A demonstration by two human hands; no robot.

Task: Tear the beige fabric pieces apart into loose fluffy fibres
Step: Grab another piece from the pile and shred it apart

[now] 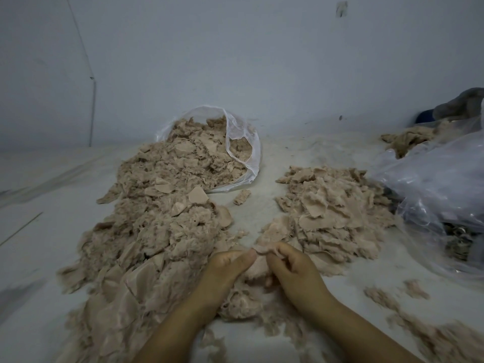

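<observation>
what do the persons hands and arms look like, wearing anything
Both are bare: no gloves, sleeves, rings, watch or bands show on the left hand or right hand, nor on either forearm up to the frame's bottom edge. The nails look short.

Both hands [262, 268] (pinching) on fabric piece [258, 269]

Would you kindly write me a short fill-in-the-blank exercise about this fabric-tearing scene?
1. Both hands, the left hand and the right hand, pinch one piece of ____ fabric between them.
2. The clear plastic bag lying open on its side is on the ____ side of the scene.
3. The heap spilling from that bag is ____ than the heap on the right.

Missing words: beige; left; larger
</observation>
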